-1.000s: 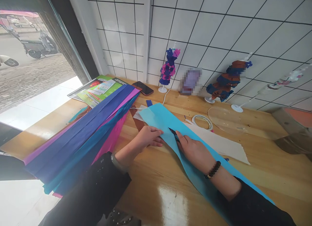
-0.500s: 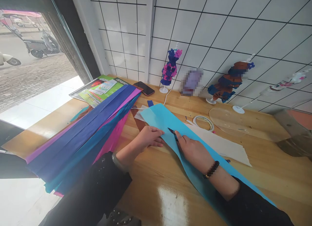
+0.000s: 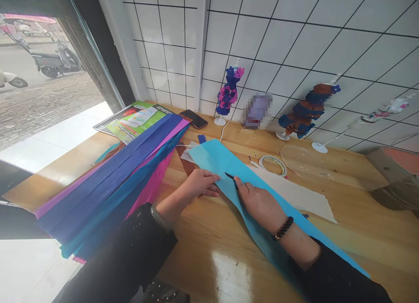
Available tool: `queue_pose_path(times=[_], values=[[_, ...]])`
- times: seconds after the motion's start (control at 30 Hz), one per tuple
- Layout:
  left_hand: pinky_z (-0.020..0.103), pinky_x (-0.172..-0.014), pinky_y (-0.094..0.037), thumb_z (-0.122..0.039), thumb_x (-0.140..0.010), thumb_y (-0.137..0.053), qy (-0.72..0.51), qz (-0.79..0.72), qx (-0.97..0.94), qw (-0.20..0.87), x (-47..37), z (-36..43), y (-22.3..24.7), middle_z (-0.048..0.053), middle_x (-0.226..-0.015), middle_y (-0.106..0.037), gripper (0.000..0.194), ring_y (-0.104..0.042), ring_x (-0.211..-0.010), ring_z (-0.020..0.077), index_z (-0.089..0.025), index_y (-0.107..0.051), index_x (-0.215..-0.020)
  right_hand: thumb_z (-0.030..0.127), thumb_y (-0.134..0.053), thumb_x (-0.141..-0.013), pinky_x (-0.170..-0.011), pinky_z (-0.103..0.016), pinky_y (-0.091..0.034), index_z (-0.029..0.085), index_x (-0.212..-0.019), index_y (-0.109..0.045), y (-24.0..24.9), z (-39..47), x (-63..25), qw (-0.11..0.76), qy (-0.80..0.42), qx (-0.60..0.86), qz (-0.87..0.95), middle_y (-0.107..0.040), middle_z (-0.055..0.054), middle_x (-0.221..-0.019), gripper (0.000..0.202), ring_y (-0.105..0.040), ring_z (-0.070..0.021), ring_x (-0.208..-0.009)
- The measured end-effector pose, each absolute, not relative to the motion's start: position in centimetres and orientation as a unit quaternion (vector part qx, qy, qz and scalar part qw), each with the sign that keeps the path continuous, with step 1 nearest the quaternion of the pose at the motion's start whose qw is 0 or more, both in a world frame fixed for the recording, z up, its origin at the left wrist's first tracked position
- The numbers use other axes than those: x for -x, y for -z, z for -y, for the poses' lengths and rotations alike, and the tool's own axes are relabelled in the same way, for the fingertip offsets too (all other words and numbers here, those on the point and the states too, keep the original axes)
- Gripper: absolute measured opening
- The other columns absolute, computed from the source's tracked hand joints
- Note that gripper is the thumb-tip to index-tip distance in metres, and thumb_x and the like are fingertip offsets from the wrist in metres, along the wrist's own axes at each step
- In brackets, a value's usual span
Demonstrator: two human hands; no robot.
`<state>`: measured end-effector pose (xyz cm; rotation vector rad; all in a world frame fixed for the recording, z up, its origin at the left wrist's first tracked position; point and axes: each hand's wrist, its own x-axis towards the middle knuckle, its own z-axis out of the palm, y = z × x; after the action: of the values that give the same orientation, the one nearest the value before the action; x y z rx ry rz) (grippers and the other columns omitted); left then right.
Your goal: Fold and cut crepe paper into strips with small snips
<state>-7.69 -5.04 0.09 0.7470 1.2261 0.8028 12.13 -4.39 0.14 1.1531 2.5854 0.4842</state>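
Observation:
A long sheet of light blue paper (image 3: 240,163) runs from the middle of the table toward the lower right, its near edge curling up. My left hand (image 3: 203,184) pinches that edge near the sheet's far left end, thumb and fingers closed. In my right hand (image 3: 260,205) is a pair of dark scissors (image 3: 230,176); the fingers wrap round the handles, which are hidden. The pointed blades lie over the paper, a short way right of my left fingertips. Part of the sheet passes beneath my right hand and forearm.
Folded crepe paper (image 3: 114,176) in blue, purple, teal and pink lies at left over magazines (image 3: 131,124). A phone (image 3: 194,119), a tape roll (image 3: 273,165) and a white sheet (image 3: 297,192) lie beyond the blue paper. Small decorated stands (image 3: 226,93) line the tiled wall.
The scissors' tips have shifted very slightly up and left over the paper. My left hand stays at the same edge.

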Motion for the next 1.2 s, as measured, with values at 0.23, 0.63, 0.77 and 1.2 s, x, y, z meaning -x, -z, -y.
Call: queue_pose_path(times=[0.23,0.63,0.77,1.2], values=[[0.02,-0.054,-0.051,-0.036,-0.077,-0.063,-0.359,-0.534,-0.34,0.686,8.0,4.9,0.8,0.01,-0.074,-0.069,0.029,-0.066,-0.059,0.0149,-0.011,-0.061,-0.092,0.004,-0.039,-0.082,-0.048,-0.024,-0.042,0.008,-0.133,-0.033,-0.2,4.5,-12.0,0.137,-0.169,-0.393,-0.893,-0.06,-0.01,-0.084,0.052,-0.06,-0.0143,-0.06],[0.021,-0.056,-0.052,-0.038,-0.073,-0.067,-0.364,-0.53,-0.333,0.689,8.1,4.8,1.2,0.01,-0.073,-0.069,0.033,-0.066,-0.061,0.0161,-0.01,-0.062,-0.091,0.031,-0.031,-0.093,-0.045,-0.025,-0.033,0.012,-0.13,-0.038,0.4,4.3,-12.6,0.082,-0.157,-0.422,-0.889,-0.062,-0.009,-0.082,0.042,-0.059,-0.0145,-0.058],[0.022,-0.058,-0.054,-0.032,-0.074,-0.066,-0.382,-0.514,-0.327,0.695,8.0,4.8,1.0,0.01,-0.072,-0.069,0.027,-0.066,-0.064,0.0157,-0.009,-0.062,-0.088,0.03,-0.03,-0.094,-0.045,-0.025,-0.032,0.012,-0.131,-0.036,0.6,4.0,-12.3,0.091,-0.159,-0.421,-0.888,-0.062,-0.009,-0.082,0.042,-0.06,-0.0146,-0.059],[0.023,-0.057,-0.052,-0.033,-0.074,-0.066,-0.37,-0.519,-0.326,0.698,7.9,4.7,0.9,0.009,-0.069,-0.068,0.027,-0.065,-0.059,0.0151,-0.01,-0.062,-0.088,0.029,-0.031,-0.094,-0.045,-0.025,-0.032,0.011,-0.131,-0.036,0.9,2.7,-11.0,0.068,-0.174,-0.411,-0.892,-0.061,-0.008,-0.081,0.042,-0.059,-0.0142,-0.06]])
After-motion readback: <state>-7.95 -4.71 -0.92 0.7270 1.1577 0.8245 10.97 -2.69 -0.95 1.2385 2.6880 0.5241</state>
